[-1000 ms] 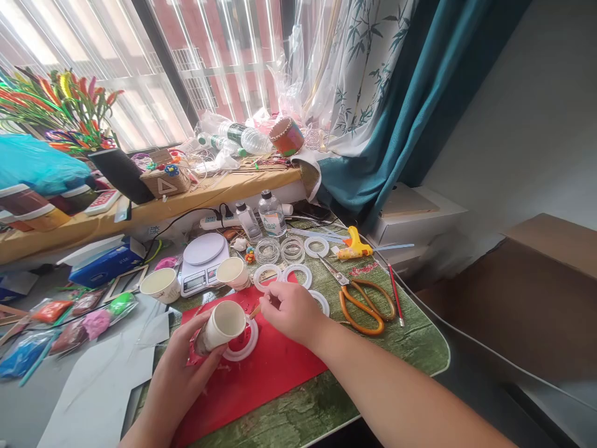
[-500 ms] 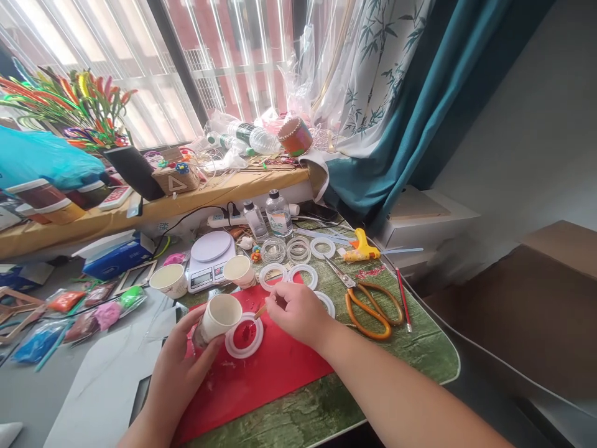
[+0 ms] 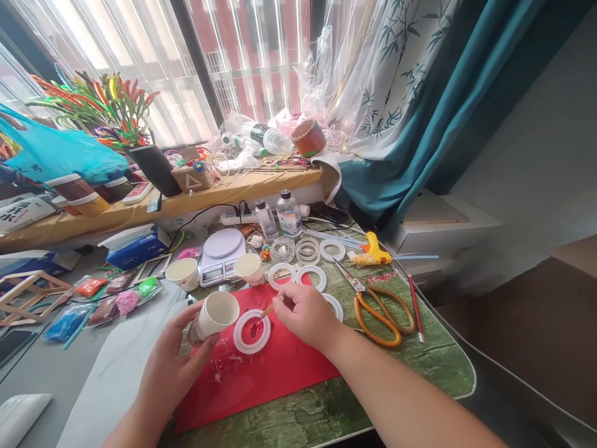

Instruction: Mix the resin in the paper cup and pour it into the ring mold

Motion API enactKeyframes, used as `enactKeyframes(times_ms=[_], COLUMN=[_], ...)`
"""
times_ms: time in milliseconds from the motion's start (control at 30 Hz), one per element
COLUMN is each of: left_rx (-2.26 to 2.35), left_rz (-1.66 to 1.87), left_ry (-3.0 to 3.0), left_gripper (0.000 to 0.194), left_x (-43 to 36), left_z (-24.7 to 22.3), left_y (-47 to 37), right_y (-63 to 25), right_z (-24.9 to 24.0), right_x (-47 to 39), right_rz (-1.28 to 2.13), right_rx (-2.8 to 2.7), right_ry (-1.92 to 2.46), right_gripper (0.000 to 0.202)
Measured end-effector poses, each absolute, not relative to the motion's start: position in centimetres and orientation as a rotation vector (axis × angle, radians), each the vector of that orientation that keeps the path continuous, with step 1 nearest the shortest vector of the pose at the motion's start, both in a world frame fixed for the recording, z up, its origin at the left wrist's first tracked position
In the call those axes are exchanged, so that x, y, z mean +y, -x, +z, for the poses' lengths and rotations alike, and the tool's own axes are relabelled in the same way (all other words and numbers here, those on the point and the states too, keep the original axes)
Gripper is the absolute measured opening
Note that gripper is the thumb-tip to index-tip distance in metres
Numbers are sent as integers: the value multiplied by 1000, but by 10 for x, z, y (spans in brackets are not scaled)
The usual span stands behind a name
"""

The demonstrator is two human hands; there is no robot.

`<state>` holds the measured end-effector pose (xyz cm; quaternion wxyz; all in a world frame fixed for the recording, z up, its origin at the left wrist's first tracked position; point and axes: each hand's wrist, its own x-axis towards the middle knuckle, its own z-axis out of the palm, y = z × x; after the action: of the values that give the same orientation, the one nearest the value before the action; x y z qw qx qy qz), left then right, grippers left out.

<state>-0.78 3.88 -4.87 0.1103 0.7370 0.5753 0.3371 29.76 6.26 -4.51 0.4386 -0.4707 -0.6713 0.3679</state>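
Observation:
My left hand (image 3: 186,348) is wrapped round a paper cup (image 3: 218,314), which it holds tilted over the red mat (image 3: 280,379). In my right hand (image 3: 305,311) a thin wooden stick (image 3: 267,311) is pinched, its tip pointing down at a white ring mold (image 3: 252,350). Small dark red bits (image 3: 255,327) lie in the middle of that ring. Just beyond my right hand are two more white ring molds, one at the left (image 3: 282,276) and one at the right (image 3: 313,278). Another ring (image 3: 336,307) is partly hidden behind this hand.
Orange-handled scissors (image 3: 385,311), a red pencil (image 3: 416,308) and a yellow glue gun (image 3: 374,251) lie at the right. Beyond the mat stand a paper cup (image 3: 249,269), a kitchen scale (image 3: 224,256) and two clear bottles (image 3: 289,216). Bagged colored clay (image 3: 127,303) lies at the left.
The view has turned slightly left, so the scene sits further right. The cup has drawn back left from the ring, leaving more of the ring in sight. Both hands keep their holds.

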Motion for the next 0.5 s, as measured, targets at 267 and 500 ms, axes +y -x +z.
enactKeyframes(times_ms=[267,500], left_rx=[1714,1725], left_rz=[991,1060], left_ry=[-2123,-2074], left_gripper=[53,51], left_x=[31,30], left_z=[-56,-58], left_y=[5,-3], right_y=[-297,-295], right_z=[-46,-48], right_x=[62,62], right_rz=[926,931], right_rx=[-1644,-1650], right_ry=[1164,1200], right_gripper=[24,25])
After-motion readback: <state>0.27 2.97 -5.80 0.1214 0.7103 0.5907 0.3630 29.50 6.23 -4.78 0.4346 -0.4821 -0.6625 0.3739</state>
